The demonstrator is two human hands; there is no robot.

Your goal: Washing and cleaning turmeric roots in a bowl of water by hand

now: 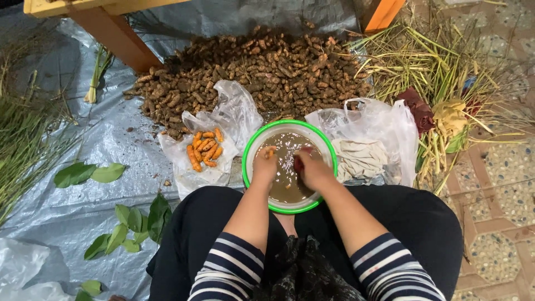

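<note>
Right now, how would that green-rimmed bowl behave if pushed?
The green-rimmed bowl holds murky water, so it is probably heavy and apt to slosh. Its rim looks wet, likely slippery. Both hands, left hand and right hand, sit inside it.

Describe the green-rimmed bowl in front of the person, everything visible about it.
The bowl is round, white inside with a bright green rim, and looks like plastic. It sits upright on the grey sheet just in front of the person's knees, between two clear plastic bags. It holds muddy brown water. Both hands are in it: the left hand holds a small orange root piece, and the right hand grips something dark reddish.
</note>
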